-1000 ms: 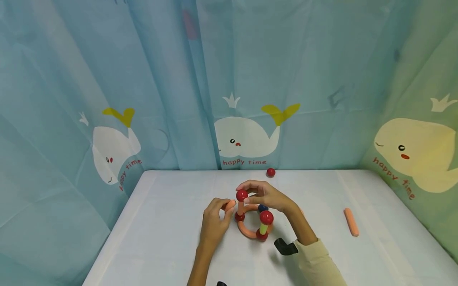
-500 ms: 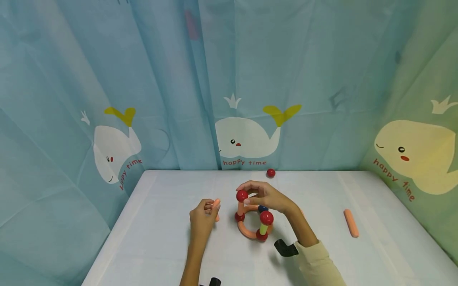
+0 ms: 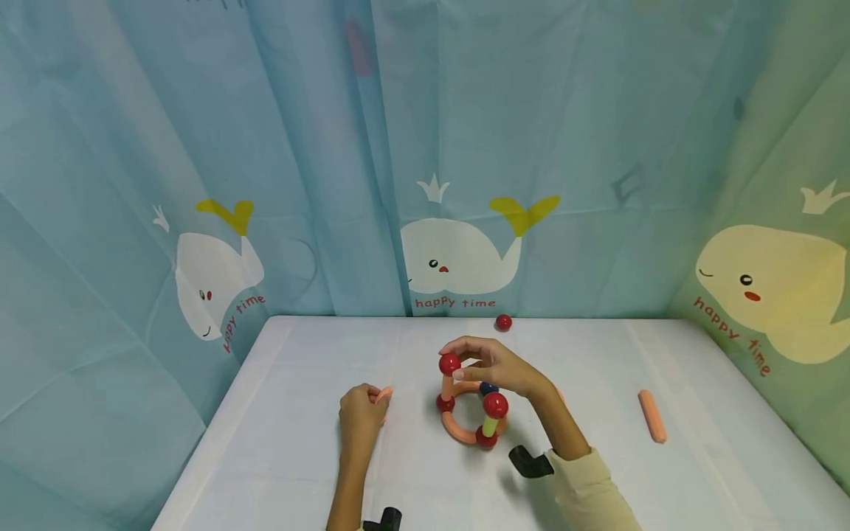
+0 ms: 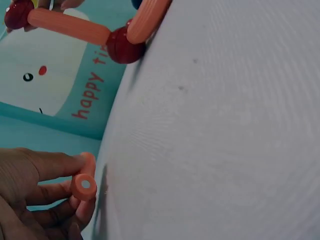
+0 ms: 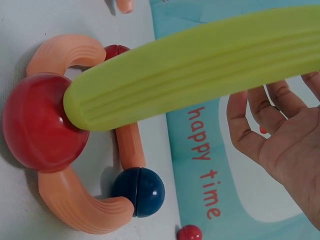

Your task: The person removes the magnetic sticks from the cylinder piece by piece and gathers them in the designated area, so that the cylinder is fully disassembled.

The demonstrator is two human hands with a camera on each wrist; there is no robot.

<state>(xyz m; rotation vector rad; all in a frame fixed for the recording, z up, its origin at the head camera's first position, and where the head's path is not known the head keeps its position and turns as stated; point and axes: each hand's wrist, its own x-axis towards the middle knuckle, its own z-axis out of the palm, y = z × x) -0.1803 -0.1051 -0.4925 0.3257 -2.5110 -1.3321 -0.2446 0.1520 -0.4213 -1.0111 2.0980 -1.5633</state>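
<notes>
My left hand (image 3: 358, 414) holds a small orange magnetic piece (image 4: 84, 187) between thumb and fingers, left of the ring-shaped build. A pale magnet dot shows on its end in the left wrist view. My right hand (image 3: 494, 363) pinches a red ball (image 3: 449, 363) on top of an upright orange rod (image 3: 448, 387). That rod stands on a red ball in a ring of curved orange pieces (image 3: 458, 430). A blue ball (image 5: 145, 192) also joins the ring. At its near side a yellow-green rod (image 5: 200, 70) rises from another red ball (image 5: 42, 122), topped by a red ball (image 3: 495, 405).
A loose red ball (image 3: 503, 322) sits at the table's back edge. An orange rod (image 3: 652, 417) lies at the right, and another orange piece (image 3: 561, 396) is mostly hidden behind the right forearm. A blue whale-print curtain (image 3: 358, 162) hangs behind the white table (image 3: 265, 457).
My left hand has drawn away from the build, leftward and slightly nearer, carrying the orange piece. My right hand stays at the red ball on the upright rod.
</notes>
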